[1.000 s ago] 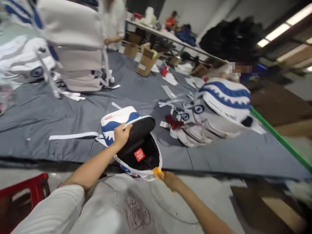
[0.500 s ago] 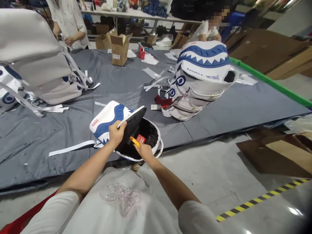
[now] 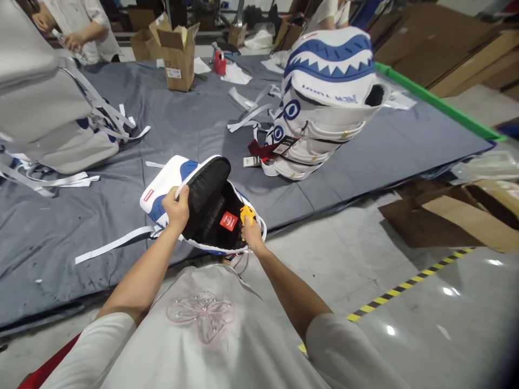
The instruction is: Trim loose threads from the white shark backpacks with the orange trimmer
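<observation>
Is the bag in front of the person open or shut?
The bag is open: the left hand holds its flap up, and a red label shows inside.

The stacked backpack (image 3: 330, 81) seems lettered "NEW"; the open backpack's (image 3: 206, 189) red label (image 3: 228, 221) is illegible.

Muted indoor light; open bag (image 3: 208, 221) shadowed inside; glare spots on floor (image 3: 409, 346), lower right; lower-right corner darkened; edges stretched.

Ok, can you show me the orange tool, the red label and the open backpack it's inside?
Orange tool (image 3: 247, 214): head view, on its broad orange body.
Red label (image 3: 228, 221): head view, on its middle.
Open backpack (image 3: 211, 220): head view, on its dark inner lining.
</observation>
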Tool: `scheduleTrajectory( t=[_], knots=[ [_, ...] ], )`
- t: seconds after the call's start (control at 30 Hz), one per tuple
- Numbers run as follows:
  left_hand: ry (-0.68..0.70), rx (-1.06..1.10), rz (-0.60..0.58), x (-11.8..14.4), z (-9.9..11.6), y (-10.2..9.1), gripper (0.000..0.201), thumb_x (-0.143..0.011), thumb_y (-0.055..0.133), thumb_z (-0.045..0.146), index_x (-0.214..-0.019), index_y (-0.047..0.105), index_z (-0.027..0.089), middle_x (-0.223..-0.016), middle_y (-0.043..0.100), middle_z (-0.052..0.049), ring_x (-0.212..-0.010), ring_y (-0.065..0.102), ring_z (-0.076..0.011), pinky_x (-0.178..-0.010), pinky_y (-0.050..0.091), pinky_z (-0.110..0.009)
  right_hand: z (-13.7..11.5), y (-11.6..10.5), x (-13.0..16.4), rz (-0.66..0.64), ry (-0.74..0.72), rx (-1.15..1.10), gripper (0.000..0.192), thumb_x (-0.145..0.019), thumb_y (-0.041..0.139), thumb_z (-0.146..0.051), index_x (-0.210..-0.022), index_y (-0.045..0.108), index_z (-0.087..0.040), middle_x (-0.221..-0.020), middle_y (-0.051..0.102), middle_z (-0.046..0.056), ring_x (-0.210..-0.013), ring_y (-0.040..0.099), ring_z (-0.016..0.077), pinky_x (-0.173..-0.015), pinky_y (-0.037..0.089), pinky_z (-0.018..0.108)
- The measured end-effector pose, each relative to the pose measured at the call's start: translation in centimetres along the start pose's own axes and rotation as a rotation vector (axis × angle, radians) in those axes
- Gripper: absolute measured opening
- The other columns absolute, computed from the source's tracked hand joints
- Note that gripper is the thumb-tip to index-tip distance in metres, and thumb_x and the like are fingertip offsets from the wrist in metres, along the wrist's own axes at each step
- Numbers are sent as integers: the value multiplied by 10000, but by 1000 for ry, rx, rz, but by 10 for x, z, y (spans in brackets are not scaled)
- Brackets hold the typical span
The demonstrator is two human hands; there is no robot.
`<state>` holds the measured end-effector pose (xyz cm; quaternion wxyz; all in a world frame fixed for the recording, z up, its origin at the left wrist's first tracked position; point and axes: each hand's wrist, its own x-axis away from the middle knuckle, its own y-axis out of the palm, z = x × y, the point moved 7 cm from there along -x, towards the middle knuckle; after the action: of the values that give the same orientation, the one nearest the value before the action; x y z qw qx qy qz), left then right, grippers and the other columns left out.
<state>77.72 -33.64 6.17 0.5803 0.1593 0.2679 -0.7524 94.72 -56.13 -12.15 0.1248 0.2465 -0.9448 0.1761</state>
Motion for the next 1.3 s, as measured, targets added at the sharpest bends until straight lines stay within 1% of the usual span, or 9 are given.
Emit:
scheduleTrajectory(
  t=[0.07,0.23,0.33,0.5,0.63,0.77,0.97,1.1,1.3],
  knots=[
    [6,-1,-5,-2,0,1,439,-867,553,471,-569,379,201,-555,302,53,-557,296,-98,-537,259,-253,4,-1,11,-37,19,-33,380,-971,309,-492,-1018,540,-194,-533,419,-66,-402,404,121,-415,338,241],
    [32,-12,-24,-7,5,3,426,-856,561,461,-563,392,201,-550,309,52,-550,301,-96,-527,259,-252,16,-5,31,-27,61,-29,247,-852,656,-411,-994,583,-223,-660,526,-20,-617,546,147,-558,385,239],
    [50,-29,-50,-7,9,6,414,-855,561,455,-568,408,200,-545,326,52,-543,307,-95,-522,262,-251,24,6,17,-80,213,-97,251,-915,576,-459,-903,540,-210,-565,445,-38,-499,463,128,-483,323,237],
    [73,-39,-108,-3,13,16,420,-854,560,467,-567,406,202,-539,336,48,-540,317,-98,-522,279,-250,22,59,2,-470,398,-330,442,-963,409,-600,-788,485,-201,-463,359,-80,-374,316,82,-423,322,217],
    [124,-60,-159,-7,13,21,424,-860,560,465,-566,411,199,-538,337,46,-537,320,-99,-528,284,-253,19,99,28,-825,462,-508,504,-960,396,-630,-723,476,-192,-407,239,-126,-359,168,49,-429,318,195],
    [185,-92,-114,-21,15,17,414,-870,556,457,-575,425,196,-544,346,42,-541,327,-101,-532,282,-255,20,117,47,-993,468,-682,483,-956,423,-624,-734,470,-198,-385,201,-140,-358,102,49,-429,273,183],
    [268,-123,-135,-30,21,24,435,-874,548,474,-574,403,195,-548,328,41,-542,321,-101,-543,289,-256,15,124,44,-1004,459,-810,478,-934,460,-639,-741,456,-202,-380,180,-149,-361,70,51,-429,257,178],
    [217,-170,-126,-33,15,24,461,-865,516,540,-578,397,200,-554,330,36,-551,326,-107,-552,309,-258,9,120,42,-949,443,-746,482,-933,452,-643,-732,446,-205,-384,173,-147,-361,71,50,-419,236,174],
    [128,-174,-132,-32,-1,20,446,-851,524,535,-576,401,205,-556,343,29,-560,344,-115,-564,319,-262,-7,84,30,-790,401,-427,441,-897,554,-589,-700,461,-206,-402,235,-133,-355,192,43,-415,285,192]
  ],
)
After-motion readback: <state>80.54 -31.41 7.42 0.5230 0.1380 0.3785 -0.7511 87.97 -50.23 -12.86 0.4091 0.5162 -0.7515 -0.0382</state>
